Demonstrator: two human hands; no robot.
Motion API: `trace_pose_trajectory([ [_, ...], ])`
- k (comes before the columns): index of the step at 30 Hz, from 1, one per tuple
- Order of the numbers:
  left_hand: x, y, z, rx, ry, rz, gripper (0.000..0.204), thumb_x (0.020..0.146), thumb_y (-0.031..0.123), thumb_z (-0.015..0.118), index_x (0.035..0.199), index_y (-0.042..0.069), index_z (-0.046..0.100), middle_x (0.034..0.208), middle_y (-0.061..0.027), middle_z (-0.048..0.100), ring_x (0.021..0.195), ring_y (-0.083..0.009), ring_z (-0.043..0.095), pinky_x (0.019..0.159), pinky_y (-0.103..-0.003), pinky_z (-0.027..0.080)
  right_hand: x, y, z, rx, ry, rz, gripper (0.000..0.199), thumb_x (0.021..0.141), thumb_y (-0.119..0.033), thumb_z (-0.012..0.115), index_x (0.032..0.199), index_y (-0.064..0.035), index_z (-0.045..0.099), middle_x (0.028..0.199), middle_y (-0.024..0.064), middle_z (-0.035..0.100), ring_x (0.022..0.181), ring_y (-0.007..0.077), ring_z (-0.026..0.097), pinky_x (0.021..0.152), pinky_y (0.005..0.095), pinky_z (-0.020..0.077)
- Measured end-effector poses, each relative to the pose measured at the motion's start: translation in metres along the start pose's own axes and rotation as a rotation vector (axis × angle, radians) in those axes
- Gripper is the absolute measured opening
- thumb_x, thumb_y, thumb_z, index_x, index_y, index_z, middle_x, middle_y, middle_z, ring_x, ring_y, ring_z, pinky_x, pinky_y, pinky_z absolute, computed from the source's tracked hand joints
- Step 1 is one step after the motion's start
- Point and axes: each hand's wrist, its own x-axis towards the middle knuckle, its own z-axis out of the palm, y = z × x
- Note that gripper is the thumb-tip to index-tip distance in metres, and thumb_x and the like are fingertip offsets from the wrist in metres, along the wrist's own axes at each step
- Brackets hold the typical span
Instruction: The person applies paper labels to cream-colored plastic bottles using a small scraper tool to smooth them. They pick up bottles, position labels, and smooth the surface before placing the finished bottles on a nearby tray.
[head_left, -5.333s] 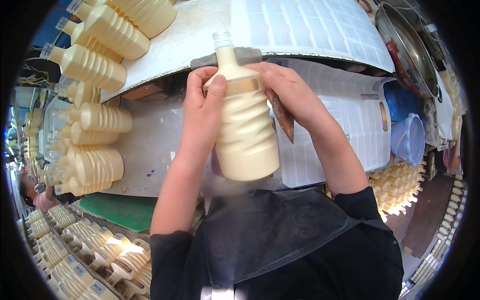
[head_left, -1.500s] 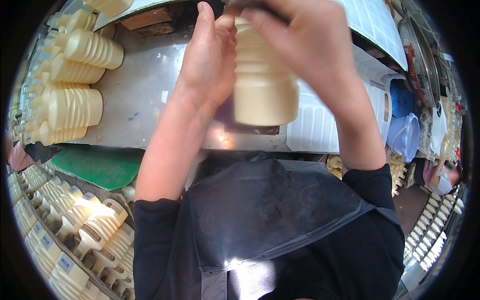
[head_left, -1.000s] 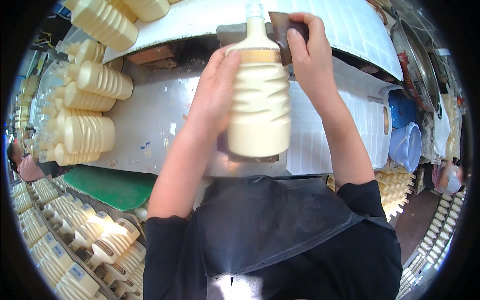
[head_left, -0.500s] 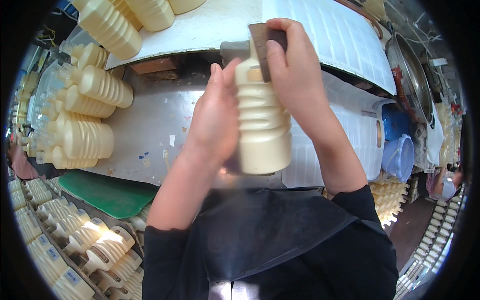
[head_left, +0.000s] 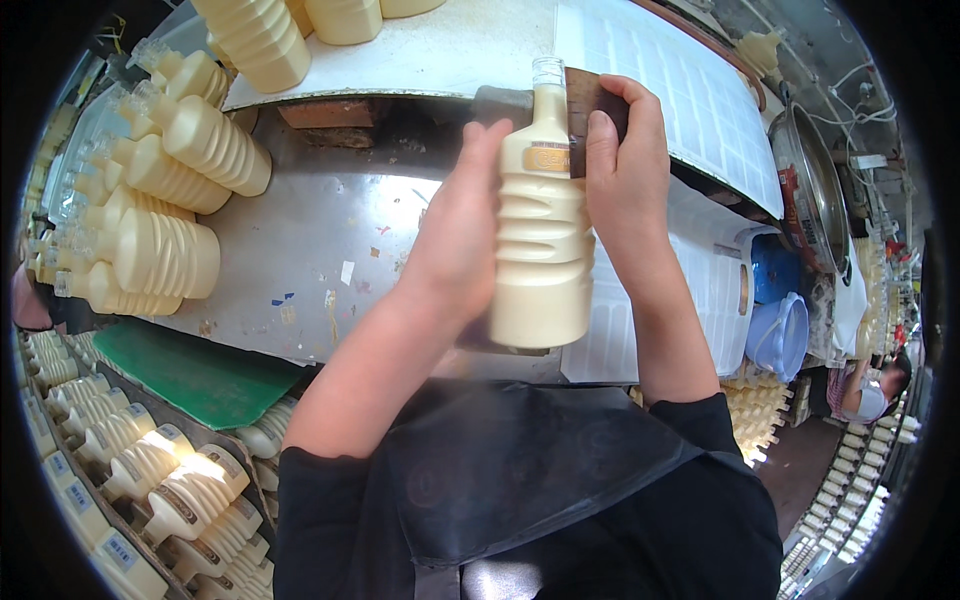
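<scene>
The two hands are apart, with a cream bottle [head_left: 542,265] between them, its clear neck pointing away from the person. The left hand [head_left: 455,235] lies along the bottle's left side, fingers pointing away; I can't tell if they grip it. The right hand [head_left: 632,165] pinches a flat brown piece [head_left: 585,110] between thumb and fingers, and its edge is right by the bottle's gold label [head_left: 545,158]. Left of the left hand, over the shiny metal table [head_left: 300,250], is a bunch of cream bottles [head_left: 165,250]. Past the right forearm is a blue bucket [head_left: 778,335].
</scene>
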Motion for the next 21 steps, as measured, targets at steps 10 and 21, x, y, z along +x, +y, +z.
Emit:
trace_pose_trajectory([
  [10,0.022,-0.018,-0.009,0.237,0.095,0.131,0.057,0.112,0.048,0.035,0.145,0.003,0.045,0.134,-0.0107,0.059,0.121,-0.0192,0.059,0.105,-0.037,0.049,-0.019,0.035,0.001,0.159,0.110,0.016,0.038,0.101,-0.014,0.054,0.137,-0.0007,0.047,0.125,0.0168,0.061,0.113,0.0296,0.061,0.100,0.0392,0.0482],
  [21,0.032,-0.010,-0.014,0.659,0.017,0.289,0.045,0.113,0.038,0.036,0.141,0.005,0.048,0.125,-0.0083,0.061,0.115,-0.0154,0.060,0.098,-0.033,0.051,-0.025,0.050,-0.034,0.820,-0.333,0.837,0.035,0.104,-0.036,0.057,0.111,-0.0045,0.069,0.093,0.0021,0.067,0.087,0.0092,0.064,0.075,0.0233,0.0506],
])
